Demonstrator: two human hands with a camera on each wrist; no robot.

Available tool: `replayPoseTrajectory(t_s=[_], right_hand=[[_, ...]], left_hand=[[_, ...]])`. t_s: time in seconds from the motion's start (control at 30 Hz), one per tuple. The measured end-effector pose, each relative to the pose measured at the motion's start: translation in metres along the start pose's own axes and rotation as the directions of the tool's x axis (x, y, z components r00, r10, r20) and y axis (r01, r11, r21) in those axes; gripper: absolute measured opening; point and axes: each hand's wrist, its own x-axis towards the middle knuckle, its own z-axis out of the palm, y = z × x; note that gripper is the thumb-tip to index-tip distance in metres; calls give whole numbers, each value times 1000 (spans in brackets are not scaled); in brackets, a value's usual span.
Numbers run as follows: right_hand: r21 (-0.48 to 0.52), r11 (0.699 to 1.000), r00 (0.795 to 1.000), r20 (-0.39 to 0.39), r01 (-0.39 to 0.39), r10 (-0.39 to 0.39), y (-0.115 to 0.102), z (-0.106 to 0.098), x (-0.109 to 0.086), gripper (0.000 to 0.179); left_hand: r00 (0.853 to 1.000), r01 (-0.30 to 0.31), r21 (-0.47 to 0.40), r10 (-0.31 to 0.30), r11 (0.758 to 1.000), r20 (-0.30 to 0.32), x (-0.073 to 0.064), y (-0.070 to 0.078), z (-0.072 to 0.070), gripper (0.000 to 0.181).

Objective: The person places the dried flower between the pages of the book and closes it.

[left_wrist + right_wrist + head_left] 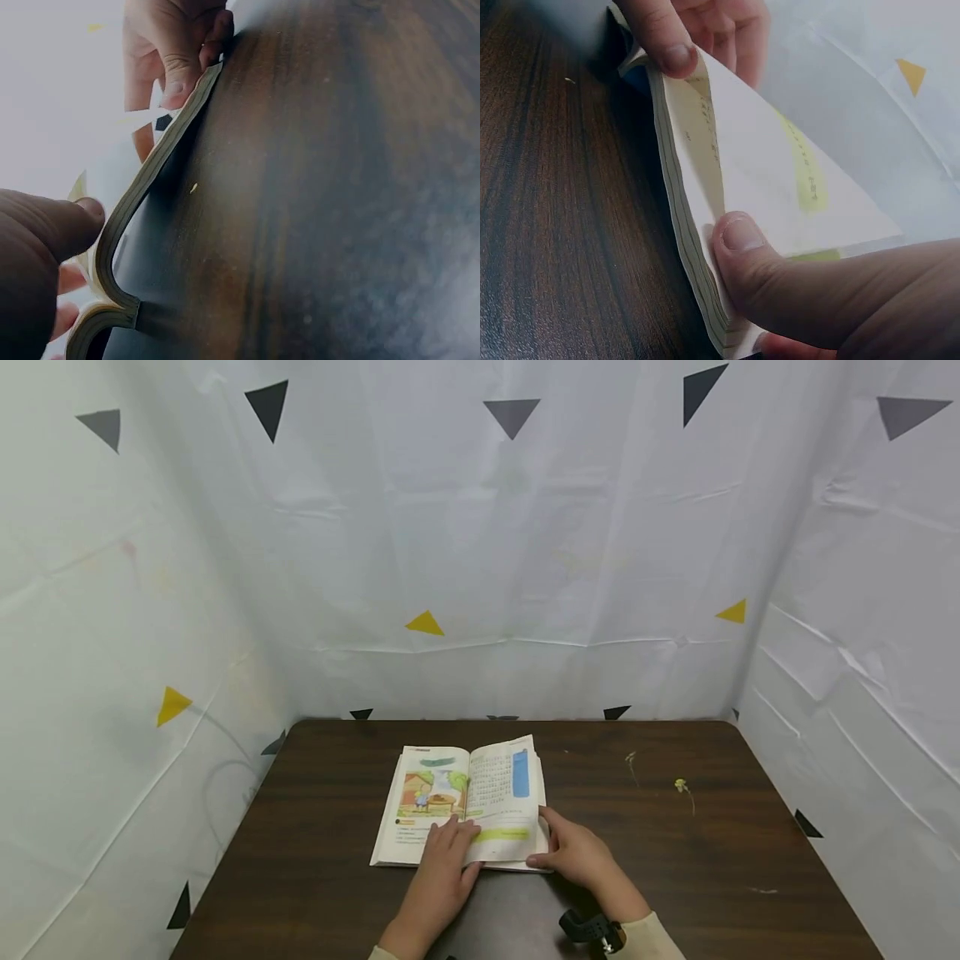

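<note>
An open picture book lies on the dark wooden table, with a colour drawing on its left page and printed text on its right page. My left hand rests on the lower middle of the book near the spine, fingers extended over the paper and thumb at the bottom edge. At the lower right corner, my right hand grips the book's edge, its thumb on top of the page stack and fingers partly hidden below. In the right wrist view the top page bows up from those underneath.
The brown table has small yellow flower marks at its right side. White sheeting with grey, black and yellow triangles hangs behind and on both sides. A black strap is around the right wrist.
</note>
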Motion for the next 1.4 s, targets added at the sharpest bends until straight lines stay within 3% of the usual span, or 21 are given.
replayPoseTrajectory(t_s=[0.17,0.3,0.43,0.6,0.67,0.73,0.8,0.9,1.07,1.2,1.3,1.4], right_hand=[[1,1000,1000,13,14,-14,2,0,0,92],[10,1000,1000,19,0,0,0,-1,0,94],[20,1000,1000,13,-9,9,-2,-2,-1,94],[28,999,1000,3,-18,18,-2,-3,-3,94],[26,999,1000,1,-18,18,-1,-3,-3,94],[27,999,1000,3,-19,19,0,-2,-3,94],[31,999,1000,6,-18,18,1,0,-3,94],[41,999,1000,14,-19,18,1,2,-3,95],[45,999,1000,19,-26,25,1,2,-4,96],[34,999,1000,15,-27,27,1,0,-4,95],[31,999,1000,15,-28,28,1,-1,-4,95],[31,999,1000,14,-24,24,-1,-2,-3,95]], left_hand=[[994,-26,15,27,1000,-108,-2,2,-3,56],[975,-4,46,14,999,-223,-5,3,-8,68],[940,71,59,-47,996,-338,-7,3,-13,83],[876,106,68,-61,992,-478,-6,3,-18,97],[862,120,65,-72,991,-501,-6,2,-17,94],[857,145,60,-95,988,-506,-6,1,-16,84],[858,179,59,-127,982,-498,-7,-1,-14,74],[876,223,77,-165,972,-453,-9,-2,-13,62],[933,191,126,-140,974,-331,-9,1,-7,48],[969,157,79,-138,984,-207,-8,5,-1,31],[974,177,63,-166,982,-156,-8,7,2,25],[971,203,65,-192,977,-144,-6,9,1,24]])
